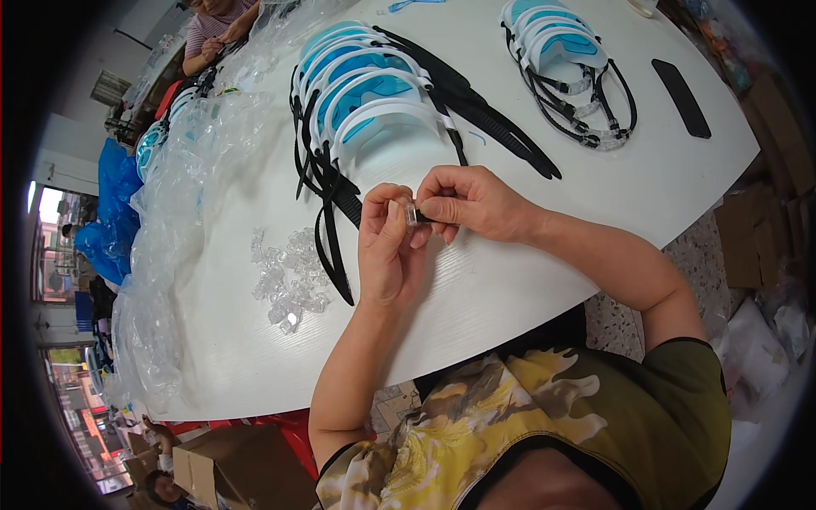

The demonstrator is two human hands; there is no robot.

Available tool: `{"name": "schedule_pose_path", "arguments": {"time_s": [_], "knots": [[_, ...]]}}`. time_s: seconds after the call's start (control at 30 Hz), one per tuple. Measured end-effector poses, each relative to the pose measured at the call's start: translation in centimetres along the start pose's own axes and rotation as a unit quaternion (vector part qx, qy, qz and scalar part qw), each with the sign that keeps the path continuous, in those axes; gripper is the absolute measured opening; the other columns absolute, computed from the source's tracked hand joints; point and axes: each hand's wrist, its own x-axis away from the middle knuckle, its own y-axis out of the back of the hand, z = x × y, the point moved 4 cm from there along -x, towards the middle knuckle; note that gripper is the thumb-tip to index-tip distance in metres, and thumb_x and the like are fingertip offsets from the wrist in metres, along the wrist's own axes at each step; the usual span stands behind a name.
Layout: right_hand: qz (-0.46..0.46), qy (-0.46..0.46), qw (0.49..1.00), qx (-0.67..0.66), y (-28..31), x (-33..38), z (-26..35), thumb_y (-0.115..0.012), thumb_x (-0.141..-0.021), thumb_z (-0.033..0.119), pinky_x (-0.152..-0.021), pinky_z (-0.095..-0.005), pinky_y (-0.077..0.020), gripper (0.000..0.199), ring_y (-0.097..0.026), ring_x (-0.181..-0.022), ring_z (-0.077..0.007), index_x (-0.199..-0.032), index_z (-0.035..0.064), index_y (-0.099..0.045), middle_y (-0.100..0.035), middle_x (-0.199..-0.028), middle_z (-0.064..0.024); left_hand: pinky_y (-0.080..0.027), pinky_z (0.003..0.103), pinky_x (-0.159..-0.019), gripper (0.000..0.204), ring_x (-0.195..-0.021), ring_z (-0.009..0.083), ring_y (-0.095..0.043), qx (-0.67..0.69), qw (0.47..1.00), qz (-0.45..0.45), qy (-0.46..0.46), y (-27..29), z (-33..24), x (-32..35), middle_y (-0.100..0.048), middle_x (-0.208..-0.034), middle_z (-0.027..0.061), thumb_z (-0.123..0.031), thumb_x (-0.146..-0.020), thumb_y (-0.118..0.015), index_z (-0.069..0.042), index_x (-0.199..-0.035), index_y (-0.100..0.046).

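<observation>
Near the middle of the table, my left hand [389,246] pinches a small clear plastic buckle [411,213] between thumb and fingers. The thumb and fingers of my right hand [476,204] close on a black strap end [422,218] at the buckle's right side. How far the strap passes into the buckle is hidden by my fingers. Just beyond my hands stands a nested row of white-framed goggles [374,110] with blue lenses and long black straps. Left of my left forearm lies a loose pile of clear plastic buckles [291,276].
At the far right is a second nested set of goggles [561,47], its straps looped through clear buckles. A flat black strip [682,98] lies beside it. Crumpled clear plastic sheeting [183,229] covers the table's left side. Another person [219,34] sits at the far left.
</observation>
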Motion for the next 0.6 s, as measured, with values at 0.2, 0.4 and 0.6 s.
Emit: {"name": "schedule_pose_path", "arguments": {"time_s": [0.2, 0.4, 0.6], "knots": [[-0.013, -0.006, 1.0, 0.023, 0.36, 0.08, -0.05, -0.053, -0.085, 0.02, -0.055, -0.019, -0.0441, 0.018, -0.051, -0.064, -0.006, -0.085, 0.0022, -0.053, -0.052, -0.072, -0.0003, -0.037, 0.018, -0.056, 0.017, -0.07, 0.0059, -0.045, 0.006, 1.0, 0.006, -0.016, -0.32, -0.52, 0.07, -0.047, -0.092, 0.0016, -0.012, -0.084, -0.053, -0.008, -0.099, -0.046], [-0.01, -0.008, 1.0, 0.022, 0.16, 0.17, 0.03, -0.053, -0.085, 0.02, -0.055, -0.0187, -0.044, 0.018, -0.05, -0.064, -0.006, -0.083, 0.0019, -0.053, -0.052, -0.072, -0.0003, -0.038, 0.018, -0.057, 0.015, -0.068, 0.0088, -0.046, -0.014, 1.0, -0.013, 0.004, -0.51, 0.1, 0.04, -0.046, -0.089, 0.0018, -0.013, -0.084, -0.052, -0.008, -0.097, -0.044], [0.002, -0.007, 1.0, 0.013, 0.19, 0.16, 0.07, -0.052, -0.085, 0.021, -0.055, -0.019, -0.044, 0.019, -0.05, -0.063, -0.0057, -0.084, 0.0017, -0.053, -0.051, -0.071, -0.0002, -0.036, 0.018, -0.056, 0.018, -0.072, 0.0058, -0.046, -0.029, 1.0, 0.002, -0.004, -0.21, 0.17, 0.15, -0.046, -0.094, 0.0009, -0.013, -0.084, -0.052, -0.007, -0.1, -0.045]]}}
